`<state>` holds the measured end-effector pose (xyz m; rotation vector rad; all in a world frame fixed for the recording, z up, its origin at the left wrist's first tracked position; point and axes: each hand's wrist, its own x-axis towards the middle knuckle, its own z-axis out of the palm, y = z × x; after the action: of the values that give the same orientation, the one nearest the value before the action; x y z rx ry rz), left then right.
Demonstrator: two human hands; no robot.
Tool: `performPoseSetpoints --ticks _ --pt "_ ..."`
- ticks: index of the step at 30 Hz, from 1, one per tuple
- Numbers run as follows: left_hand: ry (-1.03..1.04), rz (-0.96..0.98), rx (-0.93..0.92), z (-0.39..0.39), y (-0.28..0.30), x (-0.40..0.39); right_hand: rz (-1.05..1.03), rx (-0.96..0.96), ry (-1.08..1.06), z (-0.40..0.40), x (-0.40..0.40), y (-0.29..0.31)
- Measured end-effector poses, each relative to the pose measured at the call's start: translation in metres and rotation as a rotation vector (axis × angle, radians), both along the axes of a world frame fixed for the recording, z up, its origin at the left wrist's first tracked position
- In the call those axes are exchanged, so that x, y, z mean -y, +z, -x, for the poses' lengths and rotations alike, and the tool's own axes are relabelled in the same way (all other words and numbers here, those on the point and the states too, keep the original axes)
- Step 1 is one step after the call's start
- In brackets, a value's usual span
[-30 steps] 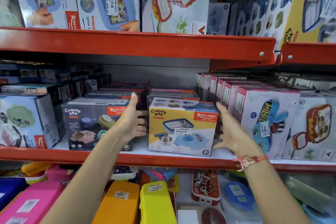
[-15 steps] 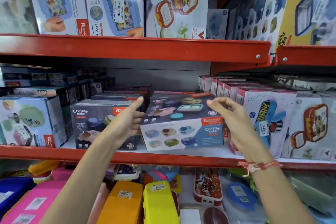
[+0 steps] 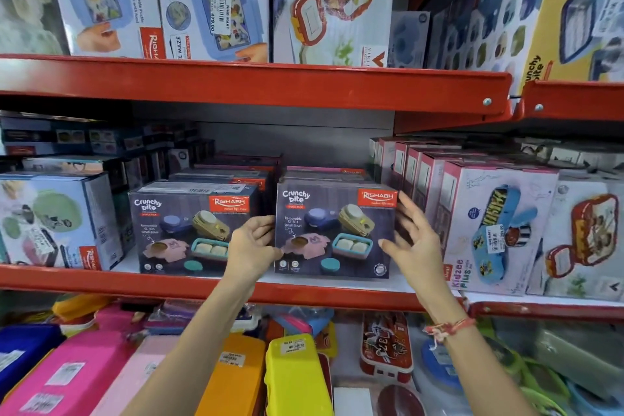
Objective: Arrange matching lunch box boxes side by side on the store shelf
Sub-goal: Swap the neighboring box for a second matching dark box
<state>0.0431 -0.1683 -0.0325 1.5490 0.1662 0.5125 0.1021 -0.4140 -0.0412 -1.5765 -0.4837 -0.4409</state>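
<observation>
Two matching dark Crunchy Bite lunch box boxes stand upright side by side at the front of the middle red shelf [image 3: 135,284]. The left box [image 3: 182,230] is untouched. My left hand [image 3: 251,248] curls around the left edge of the right box [image 3: 334,230], its fingers in the narrow gap between the two boxes. My right hand [image 3: 413,241] is at that box's right side with its fingers spread and blurred, holding nothing. More boxes of the same kind are stacked behind both.
Pink-and-white Kidzee Plus boxes [image 3: 489,230] press close on the right. A pale box [image 3: 50,219] stands to the left. Large boxes [image 3: 209,0] fill the upper shelf. Below lie loose plastic lunch boxes, among them a yellow one [image 3: 297,375] and a pink one [image 3: 67,378].
The box between my hands was turned from its yellow face through its top to its dark front, and now stands beside the matching box. My right hand has come off it.
</observation>
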Motion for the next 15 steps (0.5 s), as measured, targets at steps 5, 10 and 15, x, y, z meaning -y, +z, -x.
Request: performPoseSetpoints --ticks 5,10,15 --pt "0.021 -0.002 0.028 -0.005 -0.014 0.001 -0.015 0.028 -0.043 -0.005 -0.005 -0.013" --pt "0.042 -0.019 0.041 -0.007 -0.017 0.001 -0.016 0.042 -0.045 -0.007 -0.010 -0.016" --pt "0.046 -0.035 0.053 -0.008 -0.023 0.002 0.006 0.072 -0.082 -0.007 -0.011 -0.022"
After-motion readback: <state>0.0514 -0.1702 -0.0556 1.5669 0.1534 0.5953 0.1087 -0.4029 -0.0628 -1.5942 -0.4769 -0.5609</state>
